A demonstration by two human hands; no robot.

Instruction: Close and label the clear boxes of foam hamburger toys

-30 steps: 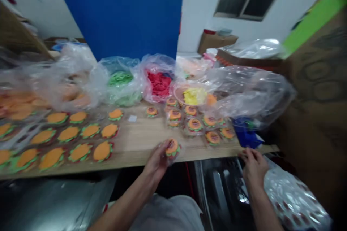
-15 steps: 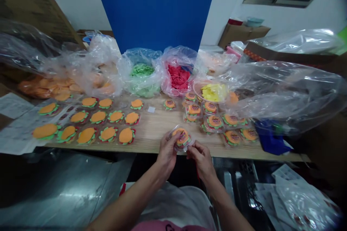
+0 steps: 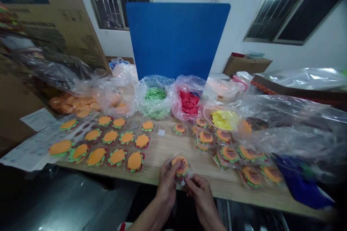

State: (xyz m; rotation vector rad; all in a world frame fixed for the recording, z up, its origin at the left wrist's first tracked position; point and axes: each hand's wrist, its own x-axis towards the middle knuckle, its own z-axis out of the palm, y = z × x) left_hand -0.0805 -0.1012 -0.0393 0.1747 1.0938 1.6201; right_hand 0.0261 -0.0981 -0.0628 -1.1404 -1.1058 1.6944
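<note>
Bagged burger toy [image 3: 180, 166], lower centre of frame: pinched between left hand [image 3: 167, 181] and right hand [image 3: 198, 190], above desk [image 3: 168, 151] edge.

At the lower middle of the frame, the wrapped burger piece [image 3: 180, 166] has an orange top with a dark red printed mark, over green and red edging, inside clear plastic. The loose burger pieces [image 3: 108, 146] at left are plain orange with green frills and red rims. The table [image 3: 168, 146] is pale wood grain. Behind them, one clear bag holds green pieces [image 3: 155, 94], another red pieces [image 3: 189, 101], and a bowl holds yellow pieces [image 3: 222, 119]. The board [image 3: 176, 39] at upper centre is solid blue.
</note>
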